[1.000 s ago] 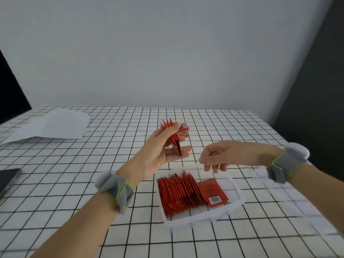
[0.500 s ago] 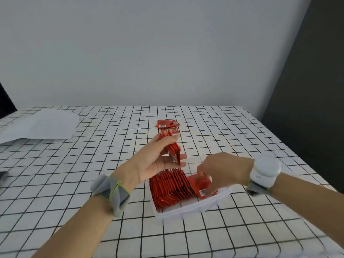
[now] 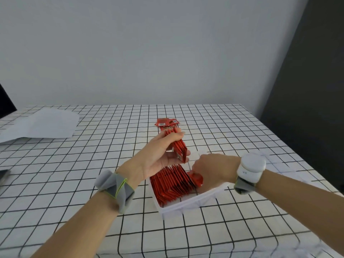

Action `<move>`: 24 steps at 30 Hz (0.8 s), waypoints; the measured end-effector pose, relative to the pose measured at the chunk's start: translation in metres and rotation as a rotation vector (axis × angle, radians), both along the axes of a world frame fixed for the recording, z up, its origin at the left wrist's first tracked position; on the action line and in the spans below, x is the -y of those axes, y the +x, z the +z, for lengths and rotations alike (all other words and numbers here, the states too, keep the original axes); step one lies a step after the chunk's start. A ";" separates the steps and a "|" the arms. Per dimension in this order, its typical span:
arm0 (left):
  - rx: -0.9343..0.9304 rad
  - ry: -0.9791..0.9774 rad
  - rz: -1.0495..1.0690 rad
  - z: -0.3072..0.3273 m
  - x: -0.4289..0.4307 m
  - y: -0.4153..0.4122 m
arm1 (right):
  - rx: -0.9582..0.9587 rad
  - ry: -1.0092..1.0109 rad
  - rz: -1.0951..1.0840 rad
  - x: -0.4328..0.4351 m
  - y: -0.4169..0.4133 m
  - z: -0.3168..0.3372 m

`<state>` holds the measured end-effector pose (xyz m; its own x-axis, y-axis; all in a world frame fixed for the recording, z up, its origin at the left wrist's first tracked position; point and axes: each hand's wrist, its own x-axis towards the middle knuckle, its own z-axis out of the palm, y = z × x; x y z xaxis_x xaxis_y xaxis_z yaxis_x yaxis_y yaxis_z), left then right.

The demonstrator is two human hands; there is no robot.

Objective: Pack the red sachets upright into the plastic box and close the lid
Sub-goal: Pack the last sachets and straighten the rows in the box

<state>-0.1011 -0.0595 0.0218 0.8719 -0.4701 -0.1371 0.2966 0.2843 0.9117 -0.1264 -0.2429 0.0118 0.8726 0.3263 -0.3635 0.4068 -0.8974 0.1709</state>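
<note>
A white plastic box (image 3: 188, 204) stands on the checked table, holding a leaning row of red sachets (image 3: 172, 182) along its left side. My left hand (image 3: 160, 155) hovers above the box's far end and grips a small bundle of red sachets (image 3: 177, 144). My right hand (image 3: 212, 172) is down inside the box at its right, fingers closed on a single red sachet (image 3: 195, 178) beside the row. A few loose red sachets (image 3: 167, 122) lie flat on the table beyond my left hand. No lid can be made out.
White paper sheets (image 3: 40, 125) lie at the far left of the table. A dark flat object (image 3: 3, 175) sits at the left edge. The table's right edge (image 3: 290, 151) borders a dark wall. Both wrists wear bands.
My right hand dropped from above the box into it and closed on the sachet that lay flat there, lifting it against the row. My left hand kept its bundle.
</note>
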 end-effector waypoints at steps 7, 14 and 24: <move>0.012 0.094 -0.033 -0.007 0.009 0.002 | -0.082 0.260 -0.242 0.011 -0.002 0.014; 0.071 0.175 0.049 -0.005 0.016 0.003 | 0.142 0.666 -0.408 0.036 -0.016 0.035; 0.048 0.092 -0.050 0.002 0.032 -0.008 | 0.149 1.026 -0.203 0.032 -0.036 0.052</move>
